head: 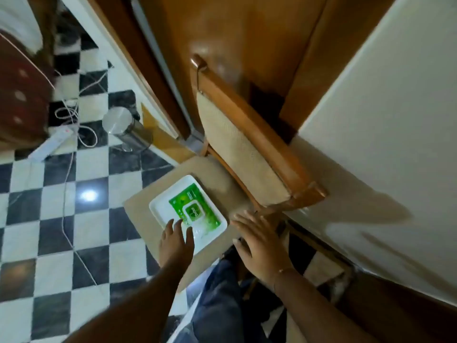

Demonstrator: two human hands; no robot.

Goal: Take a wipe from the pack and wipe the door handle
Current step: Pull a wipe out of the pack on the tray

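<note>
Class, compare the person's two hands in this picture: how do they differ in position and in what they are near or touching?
The left hand reaches over the white tray, fingertips at the near edge of the green wipes pack; the right hand is beside the tray, over the chair seat. The left hand's fingers are close together; the right hand's are spread. The right wrist bears a thin bracelet; the left shows none. Both are open and hold nothing.

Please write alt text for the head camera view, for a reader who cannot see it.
Two bare hands reach toward a green wipe pack on a white tray on a chair seat; the left hand almost touches it, the right hand hovers open beside it.
</note>
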